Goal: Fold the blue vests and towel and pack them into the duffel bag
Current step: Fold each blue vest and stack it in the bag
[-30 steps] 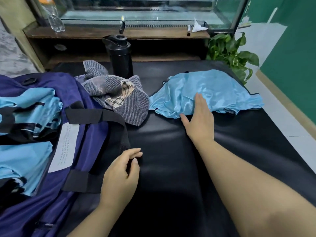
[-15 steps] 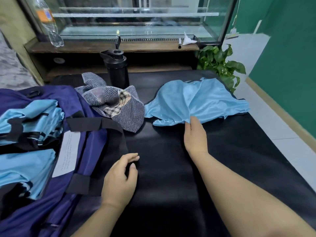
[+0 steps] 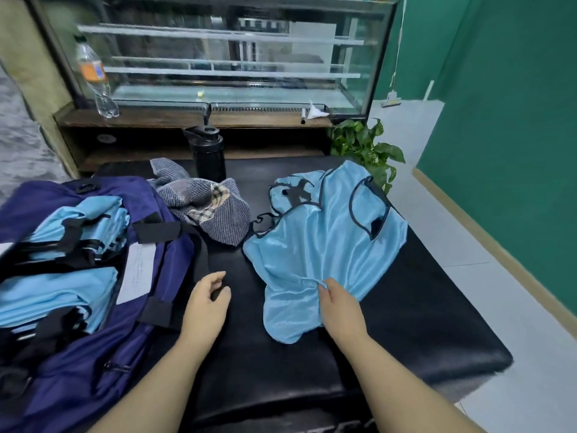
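I see the open navy fabric duffel bag (image 3: pixel 93 276) left of the shiny light-blue vest (image 3: pixel 321 245), folded blue vests already inside. The vest's length runs away from my right hand (image 3: pixel 340 307), which pinches its near hem. My left hand (image 3: pixel 206 301), loosely curled and holding nothing, rests between bag and vest.

Right hand (image 3: pixel 340 303): pinches vest (image 3: pixel 324 245), spread on black table (image 3: pixel 421 323). Left hand (image 3: pixel 206 303): loosely curled, beside bag strap (image 3: pixel 201 254). Bag (image 3: pixel 150 307): open, folded vests (image 3: pixel 59 264) inside. Towel (image 3: pixel 206 210): crumpled, behind it flask (image 3: pixel 208 154).
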Motion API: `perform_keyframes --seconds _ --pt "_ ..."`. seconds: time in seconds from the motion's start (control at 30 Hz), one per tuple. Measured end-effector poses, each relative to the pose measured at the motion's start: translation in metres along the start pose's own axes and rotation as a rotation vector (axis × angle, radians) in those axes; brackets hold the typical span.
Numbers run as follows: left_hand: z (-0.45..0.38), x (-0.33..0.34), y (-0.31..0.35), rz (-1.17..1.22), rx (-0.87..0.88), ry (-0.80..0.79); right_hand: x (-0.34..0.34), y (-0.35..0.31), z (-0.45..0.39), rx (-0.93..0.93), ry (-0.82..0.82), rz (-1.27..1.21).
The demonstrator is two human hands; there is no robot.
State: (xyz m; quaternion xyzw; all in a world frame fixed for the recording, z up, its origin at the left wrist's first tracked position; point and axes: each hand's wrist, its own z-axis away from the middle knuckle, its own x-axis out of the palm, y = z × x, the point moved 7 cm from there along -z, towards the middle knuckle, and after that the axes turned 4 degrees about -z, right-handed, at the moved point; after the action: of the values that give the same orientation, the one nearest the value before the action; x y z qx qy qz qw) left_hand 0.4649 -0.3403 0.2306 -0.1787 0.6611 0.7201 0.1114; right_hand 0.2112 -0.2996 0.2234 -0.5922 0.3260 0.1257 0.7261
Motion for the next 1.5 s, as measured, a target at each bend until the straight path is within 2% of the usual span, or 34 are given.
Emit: perform_keyframes --seconds 0.07,0.2,0.33,0.4,0.5,0.63,0.7,0.77,1.0,1.13,1.3,1.4,1.5 --pt "0.016 0.009 0.008 -0.105 0.03 -0.09 0.0 0.002 0.008 0.048 -0.064 -0.045" --pt "0.065 0.04 0.031 -0.574 0.278 -0.33 0.006 -0.001 0.031 0.071 -0.174 -0.053" --pt "0.08 0.047 0.039 -0.867 0.419 -0.368 0.019 -0.011 0.058 0.036 -0.331 -0.042" --pt "0.082 0.046 0.039 -0.849 0.45 -0.423 0.022 -0.013 0.07 0.02 -0.382 -0.018" --pt "0.094 0.043 0.037 -0.629 0.393 -0.526 0.014 -0.018 0.077 0.025 -0.367 -0.048" --pt "0.105 0.033 0.037 -0.486 0.34 -0.493 -0.017 -0.032 0.062 0.078 -0.153 -0.165" --pt "0.106 0.028 0.036 -0.469 0.349 -0.474 -0.031 -0.037 0.05 0.027 -0.01 -0.088" --pt "0.105 0.023 0.036 -0.481 0.351 -0.457 -0.034 -0.038 0.038 -0.027 0.02 0.069" --pt "0.1 0.019 0.042 -0.431 0.369 -0.434 -0.014 -0.002 0.013 0.05 -0.291 0.456" --pt "0.092 0.02 0.049 -0.404 0.412 -0.348 -0.013 -0.013 0.023 -0.129 -0.358 0.417" --pt "0.088 0.037 0.068 -0.415 0.478 -0.227 -0.002 -0.025 0.057 -0.277 -0.57 0.434" --pt "0.086 0.049 0.074 -0.431 0.523 -0.229 0.0 -0.03 0.075 -0.311 -0.682 0.393" --pt "0.078 0.059 0.076 -0.422 0.498 -0.265 -0.008 -0.029 0.074 -0.231 -0.68 0.316"
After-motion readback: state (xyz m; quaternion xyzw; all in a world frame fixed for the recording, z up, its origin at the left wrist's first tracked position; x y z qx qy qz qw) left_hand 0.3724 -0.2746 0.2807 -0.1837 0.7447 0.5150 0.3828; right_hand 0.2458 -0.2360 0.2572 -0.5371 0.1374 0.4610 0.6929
